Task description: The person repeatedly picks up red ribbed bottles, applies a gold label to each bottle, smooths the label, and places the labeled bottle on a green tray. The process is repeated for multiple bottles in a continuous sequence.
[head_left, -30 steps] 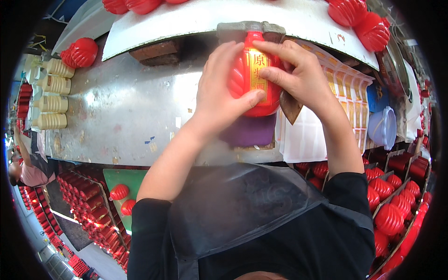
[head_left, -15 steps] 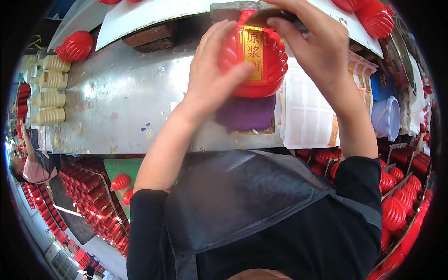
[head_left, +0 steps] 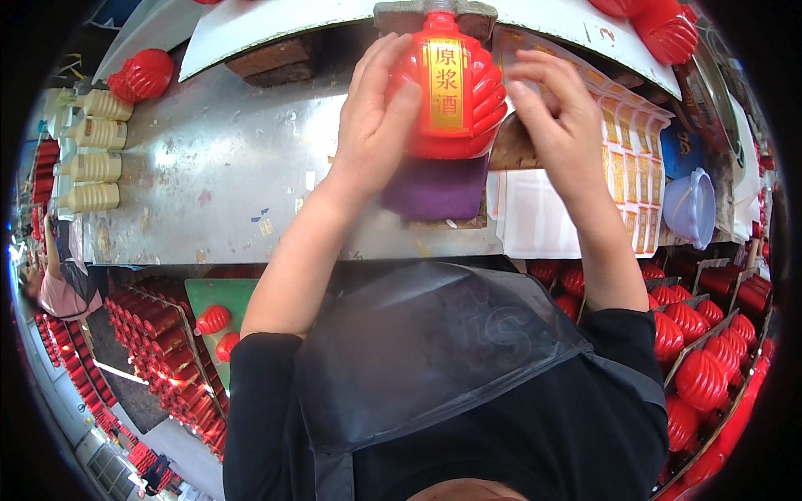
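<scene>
A glossy red bottle (head_left: pixel 482 83) with ribbed, shell-like sides lies face up, its neck pointing away from me. Down its middle runs a gold label (head_left: pixel 445 92) with red edges and dark characters. My left hand (head_left: pixel 372 121) wraps the bottle's left side, with the thumb over its front. To the right, my right hand (head_left: pixel 560 117) has its fingers bent and spread, close beside the bottle; nothing shows in it. The bottle's neck rests at a grey block (head_left: pixel 388 18). Just below the base is a purple cloth pad (head_left: pixel 434 188).
Label sheets (head_left: pixel 639 167) spread on the metal table (head_left: pixel 209 184) at right, near a lavender bucket (head_left: pixel 690 209). Cream bottles (head_left: pixel 96 167) line the left end, below a red bottle (head_left: pixel 149 75). Crates of red bottles (head_left: pixel 702 380) stand below right. Another person (head_left: pixel 67 292) is far left.
My right hand has come away from the bottle's top, moving down and to the right. The bottle's neck and label are now uncovered. My left hand stays at the bottle's side.
</scene>
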Motion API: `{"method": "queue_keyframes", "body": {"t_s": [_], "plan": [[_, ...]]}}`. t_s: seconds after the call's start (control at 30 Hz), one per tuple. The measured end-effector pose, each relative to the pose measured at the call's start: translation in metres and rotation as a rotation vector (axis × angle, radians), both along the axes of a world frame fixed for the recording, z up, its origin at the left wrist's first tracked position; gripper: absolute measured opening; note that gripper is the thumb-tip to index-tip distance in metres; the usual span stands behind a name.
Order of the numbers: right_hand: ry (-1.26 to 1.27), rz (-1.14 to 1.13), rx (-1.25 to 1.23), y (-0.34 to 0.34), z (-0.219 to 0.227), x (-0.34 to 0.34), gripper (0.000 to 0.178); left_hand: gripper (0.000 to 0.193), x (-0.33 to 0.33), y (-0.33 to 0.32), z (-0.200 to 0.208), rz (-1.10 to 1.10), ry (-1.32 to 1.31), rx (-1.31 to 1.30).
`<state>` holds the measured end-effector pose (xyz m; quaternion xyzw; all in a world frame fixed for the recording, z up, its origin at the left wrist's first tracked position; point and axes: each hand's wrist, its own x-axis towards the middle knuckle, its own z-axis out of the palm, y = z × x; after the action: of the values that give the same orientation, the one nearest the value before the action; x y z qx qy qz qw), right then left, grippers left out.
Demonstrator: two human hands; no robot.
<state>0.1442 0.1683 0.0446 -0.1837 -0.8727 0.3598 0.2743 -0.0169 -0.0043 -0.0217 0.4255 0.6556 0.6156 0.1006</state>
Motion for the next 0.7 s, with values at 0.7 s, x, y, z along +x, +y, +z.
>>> {"method": "queue_keyframes", "body": {"t_s": [0.7], "plan": [[-0.255, -0.028, -0.110, 0.000, -0.013, -0.033, 0.089, 0.078, 0.010, 0.001, 0.015, 0.074, 0.097, -0.133]]}}
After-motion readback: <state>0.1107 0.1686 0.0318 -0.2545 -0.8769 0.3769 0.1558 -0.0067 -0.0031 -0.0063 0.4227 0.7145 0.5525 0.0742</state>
